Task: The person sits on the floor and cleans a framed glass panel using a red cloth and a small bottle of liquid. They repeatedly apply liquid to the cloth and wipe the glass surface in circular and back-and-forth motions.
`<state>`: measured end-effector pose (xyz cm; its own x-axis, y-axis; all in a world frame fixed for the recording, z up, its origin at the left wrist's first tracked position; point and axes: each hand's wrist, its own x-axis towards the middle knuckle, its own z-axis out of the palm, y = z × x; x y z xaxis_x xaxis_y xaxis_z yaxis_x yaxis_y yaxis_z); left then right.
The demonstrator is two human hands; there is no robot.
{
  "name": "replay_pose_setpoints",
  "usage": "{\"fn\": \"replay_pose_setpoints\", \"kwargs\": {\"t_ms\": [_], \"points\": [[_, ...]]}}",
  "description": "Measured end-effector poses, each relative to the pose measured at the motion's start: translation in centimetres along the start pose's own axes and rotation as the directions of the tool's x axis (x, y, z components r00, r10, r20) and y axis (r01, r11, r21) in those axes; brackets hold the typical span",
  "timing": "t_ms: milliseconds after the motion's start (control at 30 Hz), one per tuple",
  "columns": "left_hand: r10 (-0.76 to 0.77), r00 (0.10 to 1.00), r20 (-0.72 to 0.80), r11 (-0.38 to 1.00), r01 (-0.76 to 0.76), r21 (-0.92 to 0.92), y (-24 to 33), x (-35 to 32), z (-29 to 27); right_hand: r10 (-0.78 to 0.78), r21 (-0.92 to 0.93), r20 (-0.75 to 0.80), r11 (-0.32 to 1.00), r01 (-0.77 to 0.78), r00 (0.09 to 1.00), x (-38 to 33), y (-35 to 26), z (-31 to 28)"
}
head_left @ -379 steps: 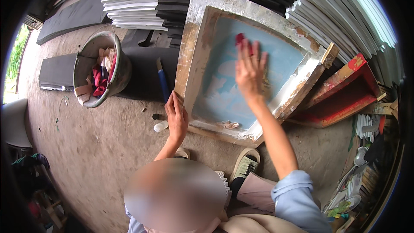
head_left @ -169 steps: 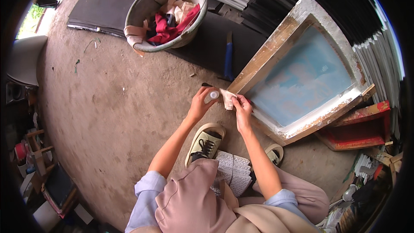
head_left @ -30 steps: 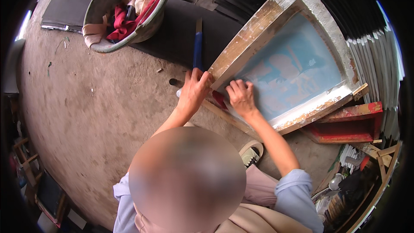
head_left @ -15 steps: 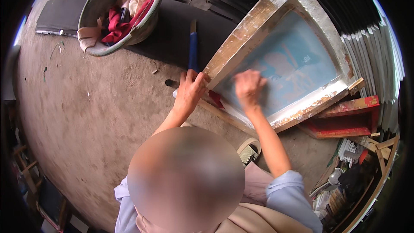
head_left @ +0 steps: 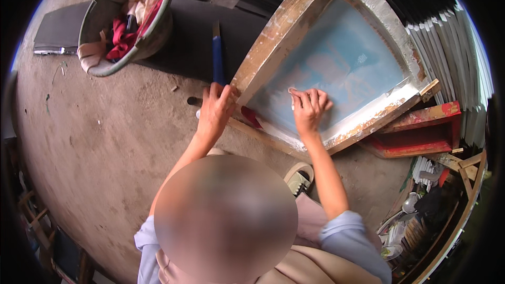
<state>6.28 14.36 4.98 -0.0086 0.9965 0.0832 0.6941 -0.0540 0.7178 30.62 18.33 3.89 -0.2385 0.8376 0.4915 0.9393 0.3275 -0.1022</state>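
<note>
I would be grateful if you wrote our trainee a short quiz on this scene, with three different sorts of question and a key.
1. Multiple choice: what does the right hand pinch over the blue mesh?
A) a shoe
B) a pale cloth
C) a red-painted box frame

2. True or false: the left hand touches the wooden frame around the mesh.

3. Fill in the missing colour: the flat-bladed tool lying on the black sheet has a ____ handle.

Key: 1. B; 2. True; 3. blue
</note>
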Motion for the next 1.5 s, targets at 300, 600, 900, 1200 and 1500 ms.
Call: {"fn": "replay_pose_setpoints", "kwargs": {"t_ms": [300,600,900,1200,1500], "points": [[0.061,0.998,-0.015,0.997,-0.060,0.038,0.4,0.4,0.4,-0.150,0.027,0.015,0.988,0.150,0.989,0.3,1.5,1.1],[0.071,0.997,-0.010,0.996,-0.070,0.056,0.1,0.2,0.1,-0.185,0.024,0.140,0.983,0.183,0.973,-2.2,-0.4,0.9],[0.212,0.977,-0.020,0.959,-0.204,0.197,-0.5,-2.3,-1.1,0.097,0.214,0.344,0.960,-0.178,0.934,-4.0,-6.1,-3.2],[0.146,0.989,0.002,0.967,-0.143,0.209,-0.3,-6.6,-0.1,-0.197,0.399,0.354,0.916,0.043,0.914,-4.6,-7.6,0.9],[0.147,0.989,0.006,0.974,-0.146,0.173,-0.7,-6.5,0.7,-0.170,0.248,-0.027,0.954,0.171,0.985,4.2,-1.7,-1.6]]}}
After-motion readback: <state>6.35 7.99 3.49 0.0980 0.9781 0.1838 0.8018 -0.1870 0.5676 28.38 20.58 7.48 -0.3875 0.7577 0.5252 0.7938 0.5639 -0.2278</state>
